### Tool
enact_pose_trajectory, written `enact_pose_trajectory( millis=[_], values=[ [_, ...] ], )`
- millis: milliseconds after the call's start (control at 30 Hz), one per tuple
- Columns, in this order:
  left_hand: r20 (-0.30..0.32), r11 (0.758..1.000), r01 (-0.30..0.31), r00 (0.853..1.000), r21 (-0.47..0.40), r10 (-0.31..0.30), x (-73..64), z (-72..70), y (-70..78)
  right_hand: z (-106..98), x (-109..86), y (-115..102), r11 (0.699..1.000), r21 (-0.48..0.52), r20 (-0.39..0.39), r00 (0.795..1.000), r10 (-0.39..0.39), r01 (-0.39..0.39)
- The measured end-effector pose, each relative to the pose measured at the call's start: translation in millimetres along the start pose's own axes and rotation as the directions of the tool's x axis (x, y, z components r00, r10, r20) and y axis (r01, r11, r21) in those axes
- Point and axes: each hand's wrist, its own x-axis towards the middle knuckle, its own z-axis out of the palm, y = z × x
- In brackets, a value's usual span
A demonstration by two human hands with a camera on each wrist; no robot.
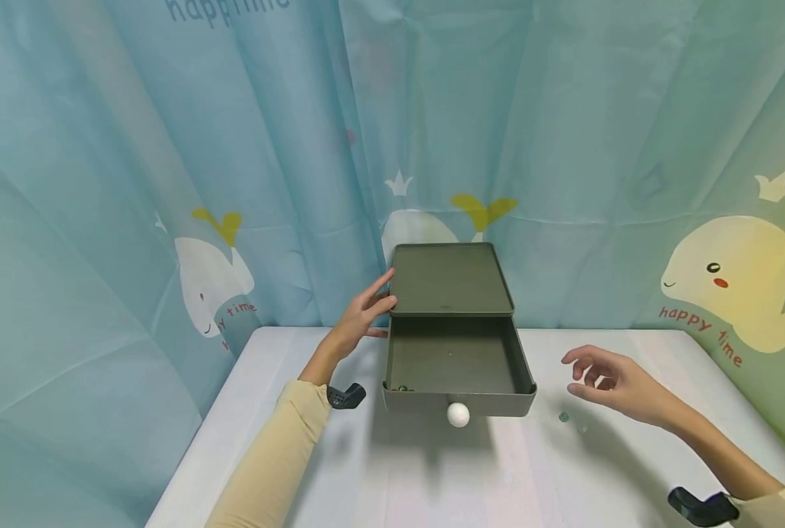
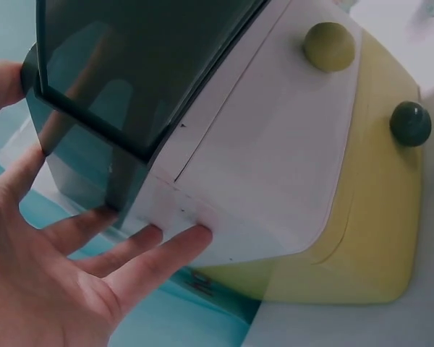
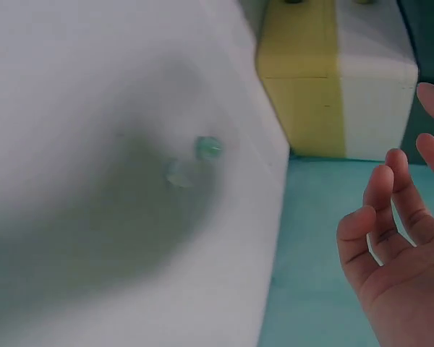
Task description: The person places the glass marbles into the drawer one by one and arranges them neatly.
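Observation:
A small drawer cabinet (image 1: 453, 279) stands on the table with its dark green top drawer (image 1: 458, 402) pulled out. Inside the drawer, at its front left corner, lie small green marbles (image 1: 403, 388). My left hand (image 1: 361, 317) rests on the cabinet's left side, thumb at the top edge and fingers spread. The left wrist view shows a white drawer (image 2: 275, 144) and a yellow drawer (image 2: 383, 217) below the green one. My right hand (image 1: 620, 385) hovers over the table, fingers loosely bent, holding nothing. Below it on the table lie a green marble (image 3: 209, 148) and a clear marble (image 3: 178, 173).
A white knob (image 1: 458, 415) sticks out from the green drawer's front. The white table (image 1: 472, 484) reaches back to a blue-green curtain (image 1: 300, 147) printed with whales. Each wrist carries a black device, such as the left one (image 1: 346, 396).

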Motion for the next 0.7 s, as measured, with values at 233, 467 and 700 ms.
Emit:
enact_pose_trajectory(
  millis=[233, 467, 700],
  values=[
    [-0.003, 1.0, -0.006, 1.0, 0.002, 0.006, 0.3, 0.1, -1.4, 18.5, -10.0, 18.9, 0.998, 0.065, 0.024, 0.999, 0.023, -0.025],
    [-0.006, 1.0, -0.011, 1.0, 0.006, 0.011, -0.6, 0.7, -2.2, 29.0, -16.6, 31.1, 0.993, 0.104, 0.043, 0.998, 0.05, -0.054],
    [-0.01, 1.0, -0.015, 1.0, 0.012, 0.015, -1.1, 0.9, -1.8, 34.3, -20.8, 43.8, 0.995, 0.101, 0.102, 0.995, -0.013, 0.003]
  ],
)
